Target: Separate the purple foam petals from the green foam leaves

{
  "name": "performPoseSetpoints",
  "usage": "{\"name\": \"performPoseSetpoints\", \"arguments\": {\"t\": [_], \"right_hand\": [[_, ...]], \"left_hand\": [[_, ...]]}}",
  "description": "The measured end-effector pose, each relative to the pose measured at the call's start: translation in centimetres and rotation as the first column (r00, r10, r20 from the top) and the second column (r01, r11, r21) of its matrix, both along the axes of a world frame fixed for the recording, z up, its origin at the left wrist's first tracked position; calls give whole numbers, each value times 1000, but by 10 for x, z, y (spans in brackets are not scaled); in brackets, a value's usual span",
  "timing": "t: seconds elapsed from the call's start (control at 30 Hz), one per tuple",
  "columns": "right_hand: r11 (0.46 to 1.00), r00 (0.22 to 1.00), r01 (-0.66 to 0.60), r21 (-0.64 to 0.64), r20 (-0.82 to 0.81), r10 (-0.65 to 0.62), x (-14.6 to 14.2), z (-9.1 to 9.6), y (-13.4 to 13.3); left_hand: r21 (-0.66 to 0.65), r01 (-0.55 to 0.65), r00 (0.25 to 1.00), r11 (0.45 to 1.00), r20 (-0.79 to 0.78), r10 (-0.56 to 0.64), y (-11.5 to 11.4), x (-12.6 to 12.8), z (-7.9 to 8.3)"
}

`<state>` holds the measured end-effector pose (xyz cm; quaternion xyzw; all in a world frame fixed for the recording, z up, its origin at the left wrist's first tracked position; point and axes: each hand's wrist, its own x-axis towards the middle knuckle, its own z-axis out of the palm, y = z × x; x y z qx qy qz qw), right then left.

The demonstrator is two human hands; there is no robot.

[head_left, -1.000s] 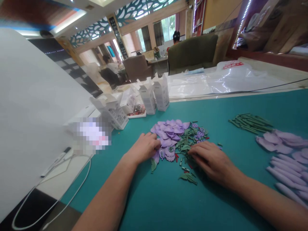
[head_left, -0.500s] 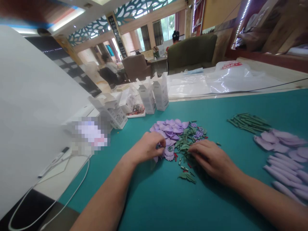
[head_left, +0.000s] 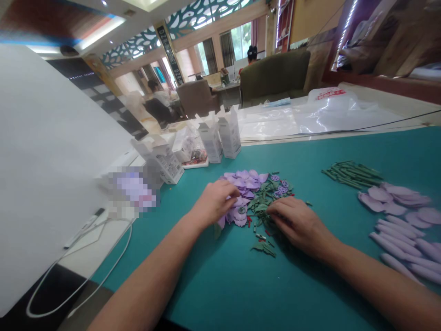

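My left hand point(head_left: 217, 201) is curled at the left side of a heap of purple flower petals point(head_left: 246, 179), thumb and fingers drawn together. Whatever lies between them is hidden. To the right, my right hand point(head_left: 299, 224) reaches into a pile of green leaf pieces point(head_left: 262, 202), its fingers pressed together and bent down; what they grip cannot be made out. Purple spoked rings point(head_left: 282, 189) lie just beyond that hand. Small red pieces point(head_left: 249, 222) and short green connectors point(head_left: 261, 236) are scattered between my hands. A loose leaf sprig point(head_left: 264, 248) lies nearer to me.
Green stems point(head_left: 351, 174), flat lilac petals point(head_left: 379, 195) and long lilac pieces point(head_left: 396, 236) are sorted on the right of the green mat point(head_left: 241, 285). White boxes point(head_left: 229, 133) stand behind the heap. A white cable point(head_left: 117, 262) loops at left, and plastic bags point(head_left: 330, 115) lie at the back.
My left hand has shifted slightly up, and its fingers sit higher against the petals. My right hand stays at the leaves. The whole view has turned a little.
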<state>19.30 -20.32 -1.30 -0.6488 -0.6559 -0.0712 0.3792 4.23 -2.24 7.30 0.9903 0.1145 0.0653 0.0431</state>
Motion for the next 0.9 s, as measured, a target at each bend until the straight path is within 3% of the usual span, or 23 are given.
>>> {"name": "performPoseSetpoints", "arguments": {"t": [0.1,0.2,0.53,0.73,0.9], "right_hand": [[1000,1000,-10,3,11,10,-2,-2,1],[1000,1000,-14,-2,18,14,-3,-4,1],[1000,999,-25,1,23,25,-4,-3,0],[1000,1000,-14,-8,24,15,-6,0,-1],[1000,999,-11,12,34,10,-6,1,-1]], "left_hand": [[43,-118,988,992,-92,121,10,-17,2],[88,-128,973,988,-180,142,10,-27,-2],[264,29,960,964,-276,47,17,-23,-17],[348,152,945,925,-326,-33,18,-12,-14],[337,192,920,922,-389,-50,18,-4,-11]]}}
